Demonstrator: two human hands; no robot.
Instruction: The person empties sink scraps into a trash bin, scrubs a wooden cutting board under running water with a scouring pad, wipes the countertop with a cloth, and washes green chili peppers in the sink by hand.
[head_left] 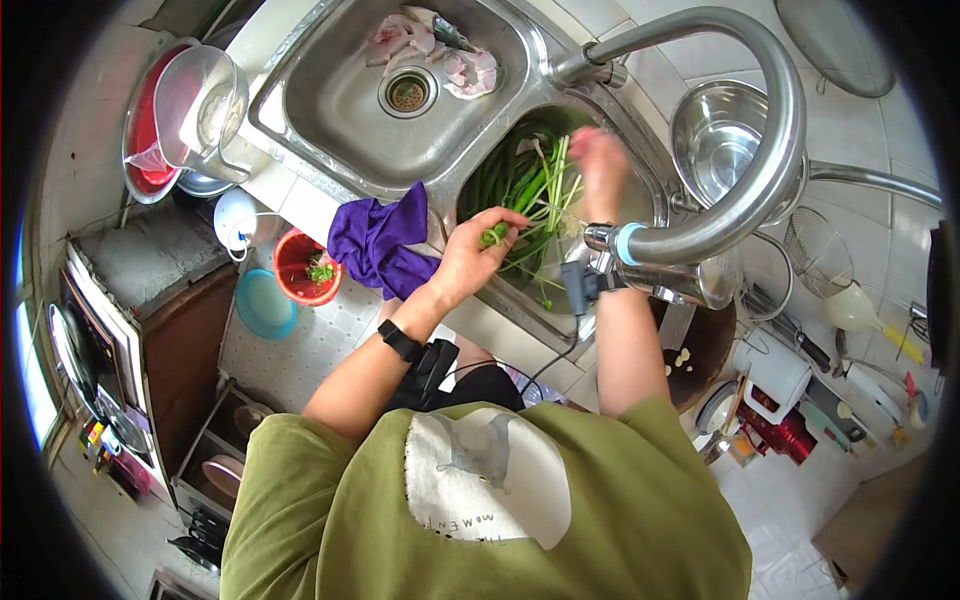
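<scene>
Over the near edge of the right sink basin [655, 190], my left hand [478, 252] is closed on a small bunch of green stems [494, 234]. My right hand [600, 165] is above the far right part of that basin, blurred by motion, and what its fingers hold is not clear. Long leafy greens [515, 170] with pale stems fill the basin between and beneath both hands. The steel faucet [760, 190] arches over my right forearm.
Pale meat or fish pieces [470, 72] lie by the drain in the left basin [330, 80]. A purple cloth [375, 240] hangs over the counter edge. Below are a red bin [290, 268] and a blue basin [266, 303]. A steel pot [720, 140] stands right.
</scene>
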